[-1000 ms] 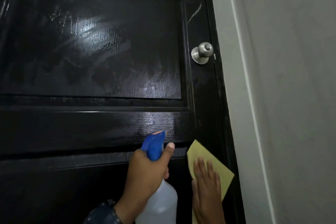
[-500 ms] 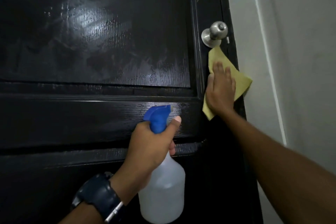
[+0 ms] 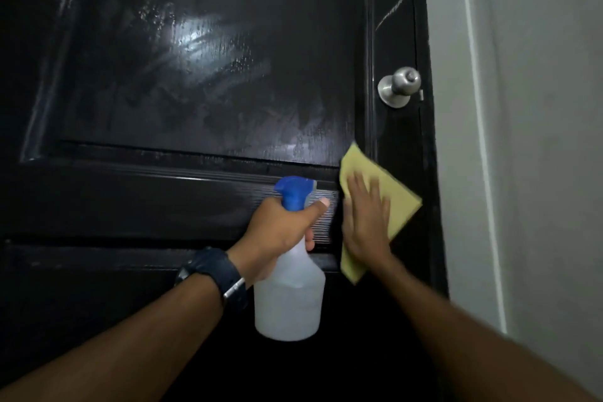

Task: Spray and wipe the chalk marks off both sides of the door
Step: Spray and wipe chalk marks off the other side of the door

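The step in hand looks like the wiping one, on this face of the black door (image 3: 202,81), with the door knob (image 3: 398,85) as the landmark. The right hand (image 3: 364,219) lies flat, fingers straight and spread, pressing a yellow cloth (image 3: 396,194) against the door's edge strip well below the knob and slightly to its left. The left hand (image 3: 280,233) is wrapped round the neck of a spray bottle (image 3: 288,300), thumb up beside the blue trigger head (image 3: 295,191), holding it below and to the left of the knob, just beside the cloth; the two hands are close but not touching. The big panel left of the knob shines with wet smears and droplets, so it appears sprayed and at least partly wiped. One pale chalk streak (image 3: 390,11) remains on the edge strip above the knob. The next move probably calls for carrying the cloth up past the knob to that streak, pressing firmly and steering round the knob; the door's other side cannot be seen from here.
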